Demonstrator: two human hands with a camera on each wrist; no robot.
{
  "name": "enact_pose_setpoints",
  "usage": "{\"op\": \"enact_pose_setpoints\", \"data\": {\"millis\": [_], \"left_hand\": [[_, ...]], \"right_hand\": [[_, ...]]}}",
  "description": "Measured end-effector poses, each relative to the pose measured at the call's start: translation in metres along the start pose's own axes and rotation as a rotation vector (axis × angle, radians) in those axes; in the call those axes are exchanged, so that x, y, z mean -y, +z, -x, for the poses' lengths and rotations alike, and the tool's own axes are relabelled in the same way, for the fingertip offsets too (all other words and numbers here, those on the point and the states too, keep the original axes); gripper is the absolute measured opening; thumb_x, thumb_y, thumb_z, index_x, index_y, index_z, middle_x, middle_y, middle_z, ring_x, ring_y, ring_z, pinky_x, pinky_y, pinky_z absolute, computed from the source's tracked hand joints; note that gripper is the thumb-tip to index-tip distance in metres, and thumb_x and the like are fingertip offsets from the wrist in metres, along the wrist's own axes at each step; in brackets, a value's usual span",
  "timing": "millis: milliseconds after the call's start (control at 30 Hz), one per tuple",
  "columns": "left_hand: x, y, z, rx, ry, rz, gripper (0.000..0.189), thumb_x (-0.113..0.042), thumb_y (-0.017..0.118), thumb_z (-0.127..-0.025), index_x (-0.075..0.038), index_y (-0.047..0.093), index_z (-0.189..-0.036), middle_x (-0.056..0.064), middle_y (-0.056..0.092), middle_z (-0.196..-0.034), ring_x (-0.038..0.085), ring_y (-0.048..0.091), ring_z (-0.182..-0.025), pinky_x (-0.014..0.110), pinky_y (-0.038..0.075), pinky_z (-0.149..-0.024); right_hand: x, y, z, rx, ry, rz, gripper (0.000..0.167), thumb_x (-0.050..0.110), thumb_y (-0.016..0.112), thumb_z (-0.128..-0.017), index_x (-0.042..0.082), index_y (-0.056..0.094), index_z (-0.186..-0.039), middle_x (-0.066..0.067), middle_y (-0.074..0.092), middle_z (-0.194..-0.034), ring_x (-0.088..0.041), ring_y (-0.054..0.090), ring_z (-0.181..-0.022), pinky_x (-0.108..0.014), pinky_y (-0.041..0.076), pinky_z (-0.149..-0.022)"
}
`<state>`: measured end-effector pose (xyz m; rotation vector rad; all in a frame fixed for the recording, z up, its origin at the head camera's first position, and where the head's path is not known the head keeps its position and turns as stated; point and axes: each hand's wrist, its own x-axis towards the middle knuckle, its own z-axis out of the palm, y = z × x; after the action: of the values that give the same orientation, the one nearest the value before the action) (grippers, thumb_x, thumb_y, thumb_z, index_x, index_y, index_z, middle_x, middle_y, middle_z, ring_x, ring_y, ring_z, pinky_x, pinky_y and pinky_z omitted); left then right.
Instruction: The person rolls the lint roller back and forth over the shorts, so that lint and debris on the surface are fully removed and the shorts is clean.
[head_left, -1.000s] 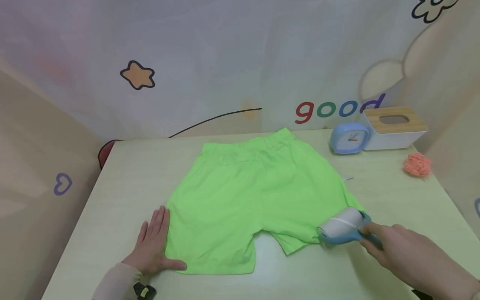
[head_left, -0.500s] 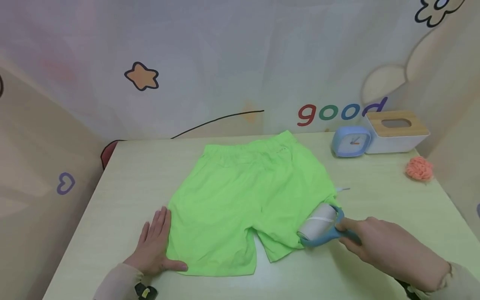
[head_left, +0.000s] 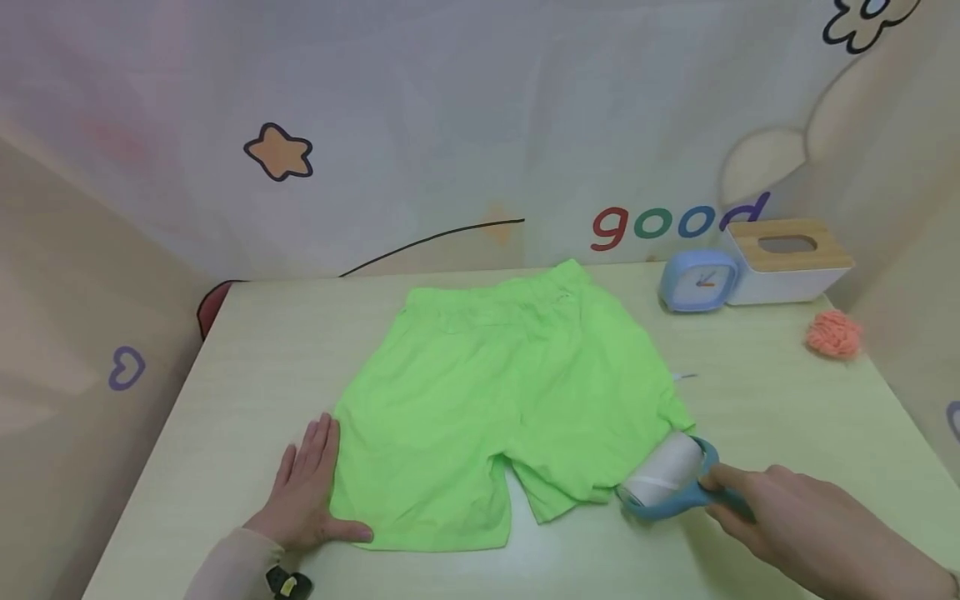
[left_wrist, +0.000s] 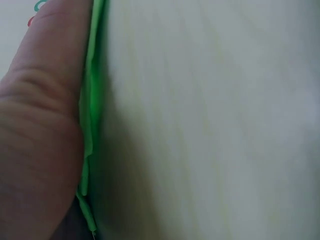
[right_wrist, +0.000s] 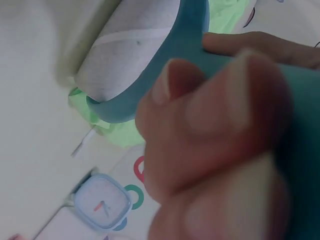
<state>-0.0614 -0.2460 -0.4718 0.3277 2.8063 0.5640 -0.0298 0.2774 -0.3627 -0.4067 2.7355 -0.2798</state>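
Bright green shorts lie spread on the table, waistband toward the back wall and leg openings toward me. My left hand rests flat at the lower left edge of the shorts, its thumb lying on the hem and its fingers extended along the side. In my right hand is the blue handle of a lint roller, gripped with the fingers curled round it. The white roll touches the lower right leg of the shorts near its hem; that leg is rumpled. The right wrist view shows the roll and curled fingers close up.
At the back right stand a light blue clock and a white tissue box with a wooden lid. A coral crocheted-looking piece lies near the right table edge. A small thin white item pokes out beside the shorts.
The lint roller in my right hand first moved left, bunching the right leg of the shorts inward, then came back partly right and toward me. My left hand has stayed in place.
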Motion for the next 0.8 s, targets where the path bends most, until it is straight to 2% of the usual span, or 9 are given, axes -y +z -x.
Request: {"op": "enact_pose_setpoints", "data": {"millis": [200,333,433,500,600,700,800], "left_hand": [[0.004,-0.002,0.002,0.001,0.008,0.007,0.154,-0.082,0.072,-0.05,0.0,-0.008,-0.154,0.022,-0.009,-0.16,0.038,-0.009,-0.146,0.059,-0.002,-0.113],[0.007,-0.003,0.003,0.013,0.021,0.005,0.154,-0.082,0.072,-0.05,0.0,-0.007,-0.154,0.021,-0.009,-0.16,0.038,-0.009,-0.146,0.059,-0.001,-0.113],[0.009,-0.005,0.004,0.012,0.031,0.01,0.153,-0.081,0.072,-0.05,0.001,-0.005,-0.154,0.021,-0.007,-0.161,0.038,-0.007,-0.146,0.059,-0.001,-0.113],[0.01,-0.006,0.005,0.008,0.032,0.009,0.153,-0.082,0.072,-0.05,0.001,-0.004,-0.154,0.021,-0.006,-0.161,0.038,-0.007,-0.146,0.059,-0.001,-0.113],[0.012,-0.009,0.005,0.012,0.027,0.006,0.153,-0.082,0.071,-0.051,0.0,-0.006,-0.154,0.021,-0.008,-0.161,0.038,-0.008,-0.146,0.058,-0.001,-0.113],[0.014,-0.009,0.006,0.007,0.023,0.008,0.152,-0.081,0.071,-0.051,0.001,-0.005,-0.154,0.022,-0.007,-0.16,0.039,-0.009,-0.146,0.059,-0.001,-0.113],[0.014,-0.009,0.006,-0.005,0.031,0.033,0.15,-0.078,0.073,-0.054,0.003,-0.004,-0.153,0.023,-0.006,-0.16,0.04,-0.008,-0.146,0.059,-0.001,-0.113]], "right_hand": [[-0.005,0.001,0.004,0.049,0.047,0.007,0.01,0.032,0.068,-0.09,0.027,0.06,-0.091,0.012,0.041,-0.058,-0.005,0.036,-0.049,-0.024,0.031,-0.047],[-0.015,-0.004,0.01,0.086,0.099,-0.01,0.024,0.043,0.068,-0.087,0.027,0.068,-0.105,0.013,0.047,-0.06,-0.006,0.04,-0.053,-0.026,0.036,-0.051],[-0.023,-0.009,0.015,-0.015,0.138,-0.093,0.038,0.049,0.063,-0.09,0.025,0.066,-0.12,0.009,0.044,-0.059,-0.007,0.038,-0.052,-0.025,0.033,-0.049],[-0.027,-0.011,0.015,-0.148,0.151,-0.16,0.045,0.047,0.059,-0.094,0.019,0.06,-0.129,0.006,0.041,-0.058,-0.008,0.035,-0.048,-0.024,0.028,-0.046],[-0.037,-0.009,0.01,-0.307,0.188,-0.239,0.061,0.043,0.056,-0.097,0.005,0.041,-0.143,-0.001,0.05,-0.067,-0.011,0.038,-0.049,-0.025,0.029,-0.044],[-0.053,0.0,0.002,-0.366,0.227,-0.322,0.077,0.039,0.053,-0.099,-0.005,0.015,-0.15,-0.014,0.058,-0.085,-0.015,0.047,-0.051,-0.028,0.037,-0.042],[-0.069,0.016,-0.002,-0.391,0.25,-0.419,0.082,0.031,0.049,-0.101,-0.007,-0.005,-0.15,-0.025,0.053,-0.098,-0.017,0.052,-0.053,-0.031,0.043,-0.041]]}}
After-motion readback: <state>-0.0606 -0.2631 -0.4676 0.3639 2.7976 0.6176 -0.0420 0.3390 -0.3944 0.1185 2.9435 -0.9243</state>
